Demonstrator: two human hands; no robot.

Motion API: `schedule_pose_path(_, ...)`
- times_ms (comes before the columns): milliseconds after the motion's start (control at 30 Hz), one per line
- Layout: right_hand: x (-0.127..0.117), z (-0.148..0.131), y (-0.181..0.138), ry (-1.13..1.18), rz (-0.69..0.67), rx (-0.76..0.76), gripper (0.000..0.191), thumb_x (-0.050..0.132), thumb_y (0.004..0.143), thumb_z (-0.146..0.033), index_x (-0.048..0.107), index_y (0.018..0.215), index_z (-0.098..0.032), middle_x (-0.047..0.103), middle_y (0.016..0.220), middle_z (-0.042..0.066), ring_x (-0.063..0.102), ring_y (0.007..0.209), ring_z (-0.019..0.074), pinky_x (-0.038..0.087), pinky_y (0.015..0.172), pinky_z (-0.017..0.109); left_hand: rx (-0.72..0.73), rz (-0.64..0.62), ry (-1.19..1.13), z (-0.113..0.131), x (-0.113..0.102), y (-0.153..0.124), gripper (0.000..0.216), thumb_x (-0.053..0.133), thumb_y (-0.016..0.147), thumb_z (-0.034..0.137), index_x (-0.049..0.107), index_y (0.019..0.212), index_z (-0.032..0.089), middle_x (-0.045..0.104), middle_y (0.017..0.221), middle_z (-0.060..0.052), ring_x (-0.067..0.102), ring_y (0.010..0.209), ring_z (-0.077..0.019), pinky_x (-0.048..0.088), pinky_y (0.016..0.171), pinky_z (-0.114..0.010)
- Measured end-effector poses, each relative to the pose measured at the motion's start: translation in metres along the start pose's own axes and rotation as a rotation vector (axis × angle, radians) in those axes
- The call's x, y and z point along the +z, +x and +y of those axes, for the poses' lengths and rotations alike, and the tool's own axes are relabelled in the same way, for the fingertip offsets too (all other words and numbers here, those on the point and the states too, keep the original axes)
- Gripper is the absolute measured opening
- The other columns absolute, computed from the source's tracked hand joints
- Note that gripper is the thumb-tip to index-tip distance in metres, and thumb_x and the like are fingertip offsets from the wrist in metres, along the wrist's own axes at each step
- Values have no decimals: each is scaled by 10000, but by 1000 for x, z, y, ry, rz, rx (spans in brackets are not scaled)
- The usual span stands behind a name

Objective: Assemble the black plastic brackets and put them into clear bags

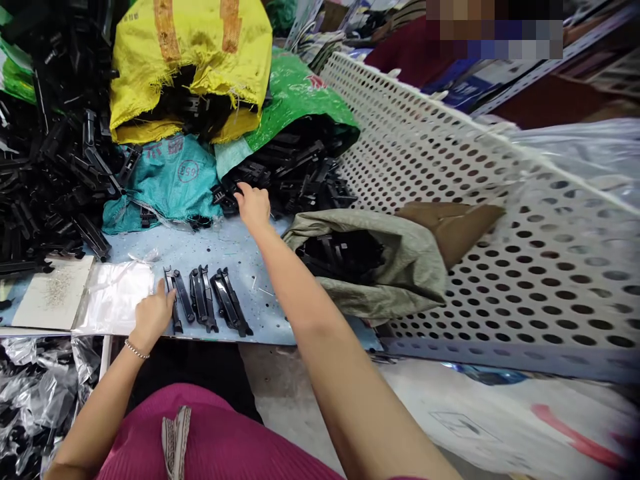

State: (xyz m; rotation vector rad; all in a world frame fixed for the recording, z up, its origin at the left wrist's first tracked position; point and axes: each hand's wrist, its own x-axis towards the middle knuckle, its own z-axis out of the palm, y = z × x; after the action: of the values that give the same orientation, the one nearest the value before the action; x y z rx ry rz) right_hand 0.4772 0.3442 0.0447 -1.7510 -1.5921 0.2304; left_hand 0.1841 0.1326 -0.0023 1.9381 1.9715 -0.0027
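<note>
My left hand (151,315) rests on the blue table's (200,250) near edge with its fingers curled, touching the leftmost of three groups of black plastic clips (206,307) laid side by side. A stack of clear plastic bags (114,297) lies just left of that hand. My right hand (254,205) is stretched far forward, its fingers closed on black clips (295,173) spilling from a green woven sack (300,93).
A yellow sack (190,60) and a teal sack (170,180) sit at the back. Loose black parts (45,167) pile up on the left. An olive sack of clips (370,263) lies right of my arm, against a white perforated panel (500,220). White card (53,293) lies far left.
</note>
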Motion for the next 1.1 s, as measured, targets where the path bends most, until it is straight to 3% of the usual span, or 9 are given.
schedule_pose_path(167,-7,-6,-84,544,89,89,454,458,960,-609,580,1186,-235,697,890,80,561,743,209,430,682,347,176,188,-560,3,-12,8,536,477,971,526,569,1365,174,711,1118,-171,696,1019,-293,517,928,-437)
schedule_pose_path(300,1,-44,-186,700,-48,157,416,443,978,-581,584,1152,-231,683,833,25,555,650,173,465,629,325,199,-38,-1487,40,-28,27,692,590,872,651,481,1406,224,661,1227,-126,675,1042,-229,535,937,-415)
schedule_pose_path(400,-2,-65,-227,671,-260,-15,440,357,1016,-585,607,1115,-237,670,822,34,608,705,198,500,691,354,85,-156,-1899,58,-41,32,678,695,811,613,484,1342,248,678,1053,-46,684,850,-165,570,806,-343)
schedule_pose_path(467,-7,-71,-224,549,-263,-178,503,254,1038,-584,617,1042,-236,665,821,53,618,777,221,496,749,378,55,-181,-1931,59,-47,26,599,773,776,500,529,1254,233,642,866,20,619,654,-107,541,641,-258)
schedule_pose_path(600,-7,-78,-175,221,-50,-459,529,260,1015,-630,581,909,-223,641,860,98,569,859,253,455,787,394,64,-302,-1818,54,-48,3,449,781,759,452,577,1042,169,599,732,33,537,520,-77,444,475,-204)
schedule_pose_path(733,8,-93,-151,162,-97,-510,544,229,1025,-619,523,775,-235,577,741,69,534,747,226,424,702,351,21,-272,-1785,51,-48,-6,426,772,749,490,554,924,169,596,699,25,530,501,-86,444,461,-218)
schedule_pose_path(900,10,-104,-199,300,-282,-564,531,174,1067,-504,552,817,-226,583,755,47,534,727,198,428,707,335,-10,-130,-1806,36,-62,8,470,755,762,491,596,1073,177,588,727,34,519,518,-73,423,481,-196)
schedule_pose_path(1000,16,-99,-229,185,-196,-694,510,241,1045,-518,584,815,-218,592,779,85,519,756,234,412,708,376,-5,-172,-1809,33,-62,10,501,712,801,506,584,1150,171,589,775,14,510,551,-70,413,513,-193)
schedule_pose_path(1100,29,-92,-240,111,-133,-688,489,244,1041,-411,561,719,-224,546,695,82,494,689,234,383,660,380,49,46,-1617,37,-48,2,561,665,845,533,496,1266,203,596,886,-11,557,637,-99,477,618,-234)
